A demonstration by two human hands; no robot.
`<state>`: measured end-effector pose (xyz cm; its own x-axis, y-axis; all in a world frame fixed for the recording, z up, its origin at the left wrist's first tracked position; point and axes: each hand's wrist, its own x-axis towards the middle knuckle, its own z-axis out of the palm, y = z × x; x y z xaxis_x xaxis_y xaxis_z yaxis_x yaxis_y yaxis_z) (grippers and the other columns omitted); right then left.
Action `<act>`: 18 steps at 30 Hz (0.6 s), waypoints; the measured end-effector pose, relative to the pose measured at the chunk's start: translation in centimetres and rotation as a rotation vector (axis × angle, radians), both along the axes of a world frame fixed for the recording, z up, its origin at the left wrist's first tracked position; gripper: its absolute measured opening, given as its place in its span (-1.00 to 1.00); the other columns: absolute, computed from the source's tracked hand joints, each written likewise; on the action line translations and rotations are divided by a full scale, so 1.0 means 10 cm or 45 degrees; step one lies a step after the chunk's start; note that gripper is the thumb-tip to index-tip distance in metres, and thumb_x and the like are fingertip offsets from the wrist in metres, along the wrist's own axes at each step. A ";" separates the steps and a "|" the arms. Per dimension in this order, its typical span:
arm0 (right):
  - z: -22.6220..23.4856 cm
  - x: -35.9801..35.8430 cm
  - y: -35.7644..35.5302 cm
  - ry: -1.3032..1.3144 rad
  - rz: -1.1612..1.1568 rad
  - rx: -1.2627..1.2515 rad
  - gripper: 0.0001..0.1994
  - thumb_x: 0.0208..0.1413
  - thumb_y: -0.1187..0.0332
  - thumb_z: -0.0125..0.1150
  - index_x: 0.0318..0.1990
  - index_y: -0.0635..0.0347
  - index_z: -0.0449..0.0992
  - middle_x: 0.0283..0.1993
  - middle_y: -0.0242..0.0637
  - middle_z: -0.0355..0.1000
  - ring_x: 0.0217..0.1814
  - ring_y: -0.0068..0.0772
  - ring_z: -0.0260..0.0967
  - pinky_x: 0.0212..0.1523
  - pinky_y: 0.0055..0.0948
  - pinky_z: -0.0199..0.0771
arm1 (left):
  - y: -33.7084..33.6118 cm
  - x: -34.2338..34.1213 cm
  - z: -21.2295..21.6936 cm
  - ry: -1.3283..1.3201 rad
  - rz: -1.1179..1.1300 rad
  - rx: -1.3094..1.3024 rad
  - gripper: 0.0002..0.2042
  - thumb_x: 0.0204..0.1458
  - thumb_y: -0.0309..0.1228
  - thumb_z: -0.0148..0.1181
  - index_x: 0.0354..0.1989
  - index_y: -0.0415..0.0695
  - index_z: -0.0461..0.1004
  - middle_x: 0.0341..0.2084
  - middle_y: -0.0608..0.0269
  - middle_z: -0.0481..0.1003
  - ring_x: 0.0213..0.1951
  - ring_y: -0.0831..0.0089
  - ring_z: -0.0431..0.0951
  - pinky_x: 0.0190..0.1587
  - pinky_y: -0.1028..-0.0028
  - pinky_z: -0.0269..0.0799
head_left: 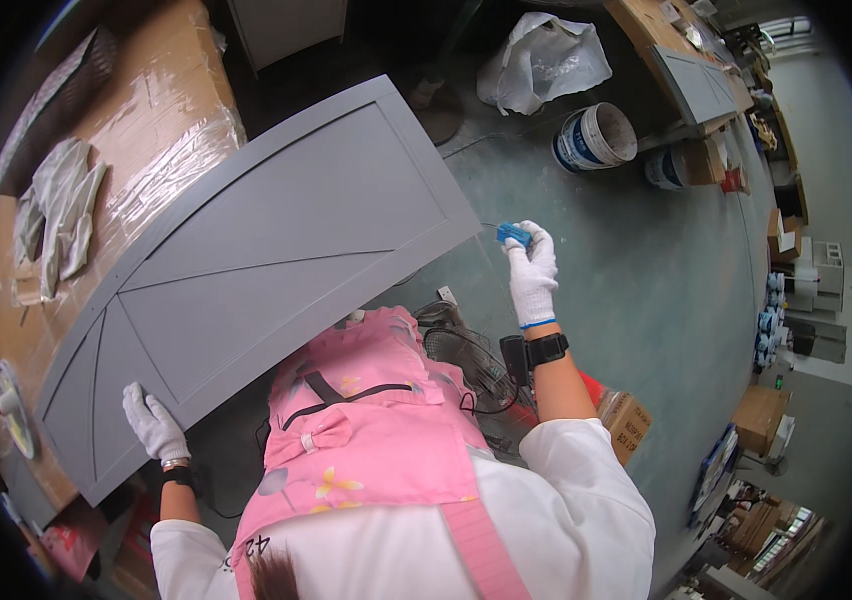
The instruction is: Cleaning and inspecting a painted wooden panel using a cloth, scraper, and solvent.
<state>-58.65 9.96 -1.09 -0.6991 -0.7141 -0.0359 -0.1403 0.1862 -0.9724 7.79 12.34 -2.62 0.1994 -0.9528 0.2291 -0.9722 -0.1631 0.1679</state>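
A large grey panel with a curved far edge and raised trim strips lies tilted across the worktable's edge in front of me. White-gloved, my left hand rests on the panel's near left part, its fingers stretched out. Out to the right, past the panel's right corner, my right hand wears a white glove too. Between its fingers and thumb it pinches a small blue block, held up off the panel. What the block is made of I cannot make out.
The brown worktable, partly wrapped in clear film, carries a crumpled grey-white cloth. A white bucket and a white plastic bag stand on the green floor. Cables and a wire basket are beside me, near a cardboard box.
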 end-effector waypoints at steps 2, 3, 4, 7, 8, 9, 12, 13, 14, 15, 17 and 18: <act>-0.11 0.10 0.10 0.168 0.019 0.075 -0.63 0.13 0.48 0.26 0.10 0.24 0.38 0.00 -0.25 0.47 0.00 -0.44 0.43 0.06 -0.43 0.46 | 0.01 0.00 0.01 0.009 -0.004 0.004 -0.63 0.25 -0.37 -0.07 0.18 -0.22 0.37 0.22 -0.07 0.32 0.30 0.05 0.25 0.36 0.17 0.09; -0.12 0.17 0.10 0.156 0.014 0.044 -0.63 0.13 0.48 0.27 0.09 0.24 0.39 0.00 -0.25 0.47 -0.02 -0.44 0.44 0.05 -0.42 0.46 | 0.01 0.01 0.02 0.020 -0.015 0.009 -0.63 0.25 -0.37 -0.08 0.18 -0.23 0.36 0.22 -0.08 0.31 0.30 0.05 0.25 0.36 0.17 0.09; -0.11 0.23 0.09 0.145 0.011 0.014 -0.64 0.12 0.48 0.28 0.08 0.24 0.40 0.00 -0.24 0.47 -0.03 -0.43 0.44 0.04 -0.42 0.47 | 0.02 0.02 0.01 0.019 -0.013 0.008 -0.63 0.25 -0.37 -0.08 0.18 -0.23 0.36 0.22 -0.08 0.31 0.30 0.05 0.25 0.37 0.17 0.09; -0.14 0.33 0.05 0.243 -0.011 -0.045 -0.65 0.11 0.48 0.29 0.06 0.23 0.41 -0.01 -0.22 0.47 -0.06 -0.41 0.46 0.01 -0.41 0.49 | -0.02 -0.01 0.04 0.024 -0.017 0.016 -0.63 0.25 -0.37 -0.08 0.18 -0.24 0.36 0.22 -0.09 0.31 0.30 0.05 0.24 0.37 0.18 0.07; -0.14 0.39 0.04 0.273 -0.035 -0.052 -0.65 0.11 0.48 0.28 0.05 0.22 0.41 -0.02 -0.21 0.47 -0.07 -0.41 0.46 0.00 -0.41 0.49 | -0.01 -0.01 0.03 0.030 -0.021 0.016 -0.63 0.25 -0.37 -0.08 0.18 -0.25 0.36 0.22 -0.09 0.31 0.30 0.05 0.25 0.37 0.18 0.07; -0.14 0.45 0.03 0.302 -0.058 -0.058 -0.66 0.10 0.48 0.28 0.05 0.22 0.41 -0.03 -0.21 0.47 -0.08 -0.41 0.47 -0.01 -0.41 0.49 | -0.01 0.00 0.01 0.037 -0.025 0.015 -0.63 0.25 -0.37 -0.08 0.18 -0.26 0.36 0.22 -0.09 0.31 0.30 0.05 0.25 0.37 0.18 0.07; -0.09 0.72 0.06 0.258 -0.056 -0.093 -0.66 0.08 0.50 0.28 0.03 0.22 0.42 -0.05 -0.19 0.46 -0.12 -0.38 0.48 -0.07 -0.40 0.51 | -0.01 0.02 0.00 0.018 -0.031 0.021 -0.62 0.25 -0.37 -0.08 0.18 -0.27 0.35 0.21 -0.08 0.32 0.29 0.06 0.25 0.37 0.18 0.07; -0.13 0.81 0.13 0.334 0.033 -0.080 -0.66 0.06 0.51 0.28 0.02 0.21 0.42 -0.06 -0.18 0.45 -0.14 -0.37 0.49 -0.09 -0.40 0.52 | -0.01 0.01 0.01 0.019 -0.032 0.022 -0.62 0.25 -0.37 -0.08 0.18 -0.27 0.35 0.21 -0.08 0.32 0.29 0.06 0.25 0.37 0.18 0.08; -0.10 0.90 0.19 0.411 0.129 -0.068 -0.66 0.04 0.52 0.28 0.00 0.21 0.42 -0.06 -0.17 0.45 -0.16 -0.35 0.49 -0.11 -0.40 0.52 | -0.01 0.00 0.01 0.020 -0.027 0.024 -0.62 0.25 -0.37 -0.08 0.18 -0.27 0.35 0.21 -0.08 0.32 0.29 0.06 0.25 0.37 0.18 0.08; -0.08 0.95 0.23 0.549 0.237 -0.186 -0.65 0.02 0.53 0.28 -0.01 0.20 0.42 -0.08 -0.17 0.45 -0.20 -0.33 0.49 -0.15 -0.41 0.53 | 0.00 0.00 0.01 0.022 -0.021 0.026 -0.62 0.25 -0.37 -0.08 0.18 -0.27 0.35 0.21 -0.08 0.32 0.29 0.06 0.25 0.37 0.18 0.08; -0.04 0.96 0.24 0.500 0.224 -0.182 -0.66 0.04 0.51 0.27 0.01 0.20 0.41 -0.06 -0.16 0.44 -0.15 -0.31 0.49 -0.13 -0.38 0.53 | 0.01 0.00 0.01 0.027 -0.008 0.028 -0.62 0.25 -0.37 -0.08 0.18 -0.28 0.35 0.21 -0.08 0.32 0.29 0.06 0.25 0.37 0.18 0.08; -0.02 0.93 0.21 0.534 0.137 -0.133 -0.66 0.05 0.51 0.26 0.01 0.21 0.41 -0.05 -0.15 0.44 -0.12 -0.31 0.50 -0.11 -0.37 0.53 | 0.01 0.01 0.00 0.028 -0.011 0.029 -0.62 0.25 -0.37 -0.08 0.18 -0.28 0.35 0.21 -0.08 0.32 0.30 0.06 0.25 0.37 0.18 0.08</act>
